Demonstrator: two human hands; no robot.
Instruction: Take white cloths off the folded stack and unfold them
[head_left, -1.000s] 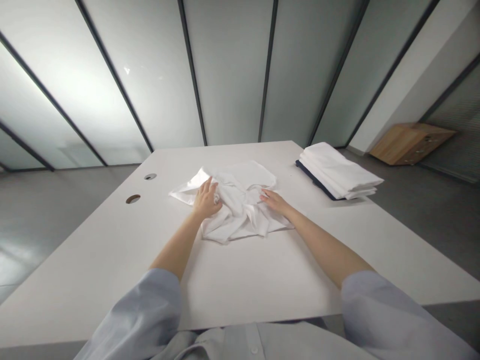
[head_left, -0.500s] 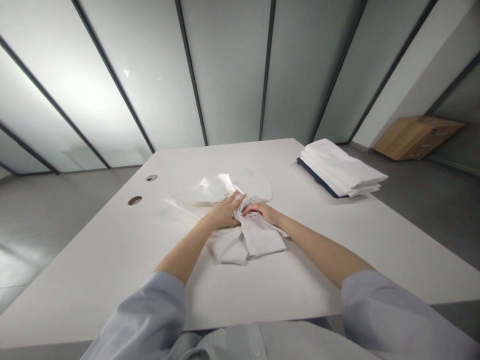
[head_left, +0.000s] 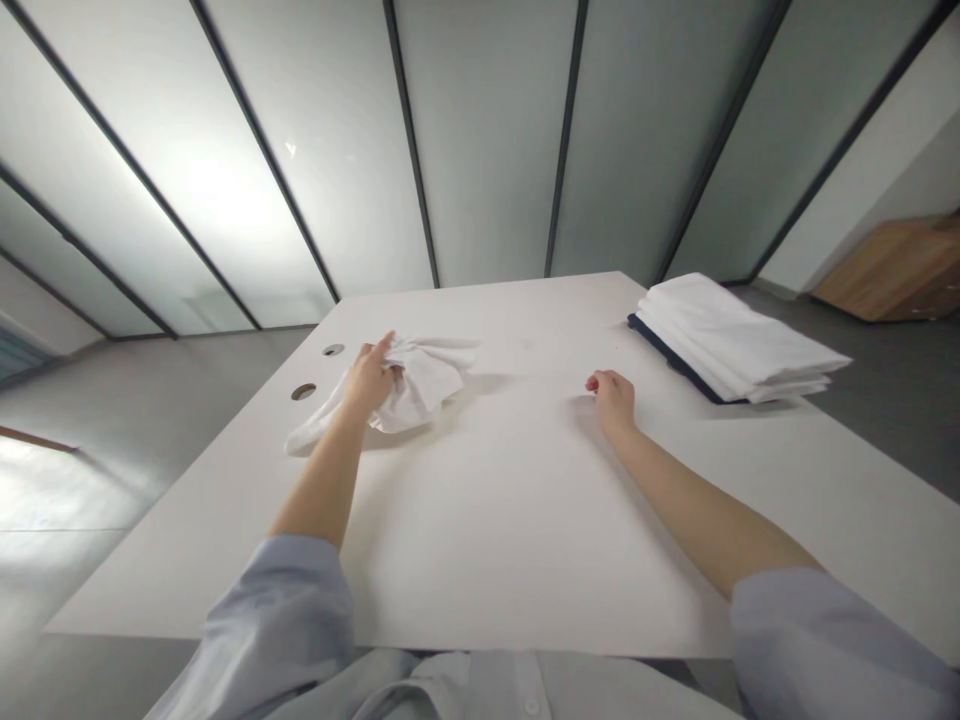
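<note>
Crumpled white cloth (head_left: pixel 409 385) is bunched on the left side of the table (head_left: pixel 510 520), close to the two round cable holes (head_left: pixel 304 391). A tail of it trails toward the near-left edge; the rest is a loose wad, partly lifted.

Left hand (head_left: pixel 367 378) has its fingers (head_left: pixel 384 345) closed into the bunch, gripping the wad from the near side. Right hand (head_left: pixel 613 396) rests on bare table well apart from the cloth, fingers curled in, holding nothing that I can see.

Folded white stack (head_left: pixel 731 340) sits at the far-right corner over a dark navy piece, clear of both hands. Wooden cabinet (head_left: pixel 892 270) on the floor beyond, frosted glass wall behind.

My read on handling the cloth well from here:
- A one-hand grip on a wad gives no control of edges. Bring the right hand in and find a hem or corner before pulling.
- The trailing tail is near the table edge and the cable holes; lift rather than drag so it doesn't snag or slide off.
- Thin, limp fabric: shake it open in the air, then lay it flat in the middle where there's room.
- Keep it away from the folded stack so it doesn't disturb it.
</note>
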